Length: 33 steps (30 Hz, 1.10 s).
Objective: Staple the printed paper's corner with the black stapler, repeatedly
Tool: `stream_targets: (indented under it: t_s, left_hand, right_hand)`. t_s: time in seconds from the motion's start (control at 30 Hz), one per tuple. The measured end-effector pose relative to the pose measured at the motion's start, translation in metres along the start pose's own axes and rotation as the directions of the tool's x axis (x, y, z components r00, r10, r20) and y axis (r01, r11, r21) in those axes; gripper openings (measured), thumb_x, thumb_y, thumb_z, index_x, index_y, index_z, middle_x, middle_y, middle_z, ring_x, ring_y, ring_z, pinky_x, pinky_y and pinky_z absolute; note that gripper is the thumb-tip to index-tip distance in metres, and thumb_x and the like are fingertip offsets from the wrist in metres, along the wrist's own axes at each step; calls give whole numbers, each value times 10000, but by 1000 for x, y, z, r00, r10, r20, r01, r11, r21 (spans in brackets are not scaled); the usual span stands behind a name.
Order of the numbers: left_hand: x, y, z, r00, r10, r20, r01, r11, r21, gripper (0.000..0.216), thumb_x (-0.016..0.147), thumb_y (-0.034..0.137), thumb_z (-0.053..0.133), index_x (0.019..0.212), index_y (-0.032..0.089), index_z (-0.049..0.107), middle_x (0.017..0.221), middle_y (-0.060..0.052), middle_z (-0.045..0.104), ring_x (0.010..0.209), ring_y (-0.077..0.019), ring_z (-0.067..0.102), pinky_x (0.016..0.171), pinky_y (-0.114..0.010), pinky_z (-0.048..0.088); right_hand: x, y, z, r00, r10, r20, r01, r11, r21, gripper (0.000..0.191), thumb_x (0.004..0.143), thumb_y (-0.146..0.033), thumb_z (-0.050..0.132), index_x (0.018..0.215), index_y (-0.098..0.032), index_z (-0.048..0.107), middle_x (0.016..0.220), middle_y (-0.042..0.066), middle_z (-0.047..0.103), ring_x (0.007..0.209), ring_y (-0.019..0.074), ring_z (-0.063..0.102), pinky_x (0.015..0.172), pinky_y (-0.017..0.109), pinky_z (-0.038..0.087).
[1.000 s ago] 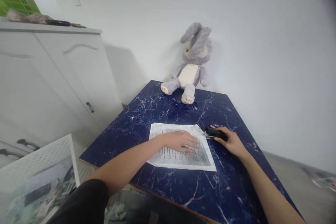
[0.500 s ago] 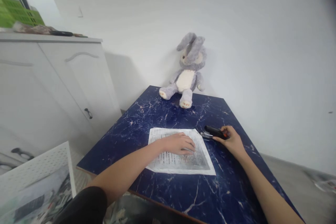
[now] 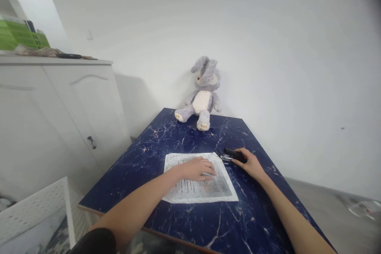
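Two hands are down on my dark blue marbled counter (image 3: 190, 222). My left hand (image 3: 197, 168) lies flat, fingers spread, grip released, pinning the white printed paper sheet (image 3: 199, 184). Just right of the sheet's far corner, my right hand (image 3: 249, 164) closes over the black stapler (image 3: 235, 154), whose long axis points left toward that corner.

I count one printed white paper sheet (image 3: 199, 178), one black stapler (image 3: 234, 154), one grey plush rabbit (image 3: 201, 94), one dark blue marbled table (image 3: 208, 222), one white cabinet (image 3: 59, 107) and my two hands
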State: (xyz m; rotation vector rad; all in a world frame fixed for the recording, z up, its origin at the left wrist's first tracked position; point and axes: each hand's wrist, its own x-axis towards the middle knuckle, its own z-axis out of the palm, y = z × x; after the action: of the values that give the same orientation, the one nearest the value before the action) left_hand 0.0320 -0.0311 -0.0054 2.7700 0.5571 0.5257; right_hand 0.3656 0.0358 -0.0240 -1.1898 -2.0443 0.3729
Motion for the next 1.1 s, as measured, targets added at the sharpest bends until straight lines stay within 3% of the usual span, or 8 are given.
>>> stream_targets:
  t_s: [0.27,0.4,0.57,0.67,0.8,0.9,1.0,1.1]
  left_hand:
    - [0,4,0,1000,1,-27,0,999,42,261,1020,403,586,1160,234,726,1162,-89,750,1133,-245,675,1026,-381,437]
    - [-1,5,1,999,17,-50,-13,997,72,220,1006,374,598,1110,232,730,1104,-72,761,1094,-233,682,1009,-374,438]
    - [-2,8,-1,998,-5,-63,7,999,42,214,998,342,606,1144,242,725,1129,-65,759,1104,-230,678,1018,-361,448]
    - [-5,8,-1,985,-135,-112,143,988,66,258,986,354,619,1204,254,717,1234,-74,721,1172,-253,649,1073,-405,440]
    - [-10,-2,2,899,-388,-201,420,896,147,433,991,405,587,1392,249,629,1467,-134,573,1343,-338,540,1157,-541,387]
    - [-12,-10,3,861,-477,-178,506,841,190,532,1009,462,541,1488,230,549,1543,-169,498,1417,-376,470,1175,-594,362]
    - [-11,-9,0,873,-471,-130,488,844,223,504,1024,465,516,1474,241,559,1498,-156,535,1377,-364,499,1143,-581,399]
    - [-8,-6,-3,883,-457,-110,470,847,249,449,1029,408,522,1442,243,577,1395,-131,594,1258,-344,559,1072,-553,453]
  right_hand:
    - [3,4,4,999,-26,-37,26,1000,-7,422,790,-516,752,1108,-244,699,1080,62,740,980,283,698,886,443,555]
    - [5,0,0,993,-77,-95,72,996,-56,394,772,-543,776,1015,-241,706,1009,72,709,920,276,652,808,411,544]
    - [5,-2,-4,980,-51,-194,42,998,-53,391,795,-596,757,906,-236,652,865,36,640,757,222,595,707,366,504]
    - [5,3,-3,981,-26,-194,17,999,-49,399,775,-591,766,850,-237,600,753,0,600,678,201,561,646,342,468]
    - [6,8,-1,986,21,-168,-32,997,-66,414,783,-594,752,789,-243,532,653,-27,550,626,194,536,602,328,432]
    - [5,2,-4,983,-36,-178,16,993,-116,396,753,-563,786,847,-238,580,775,10,619,707,221,593,666,356,489]
    - [-1,-15,-5,989,-100,-107,87,989,-120,452,718,-512,819,1031,-230,655,953,72,689,859,284,666,783,426,555]
    - [-4,-29,1,992,-111,-64,106,991,-76,539,759,-450,788,1230,-226,651,1228,144,674,1170,361,621,1046,535,486]
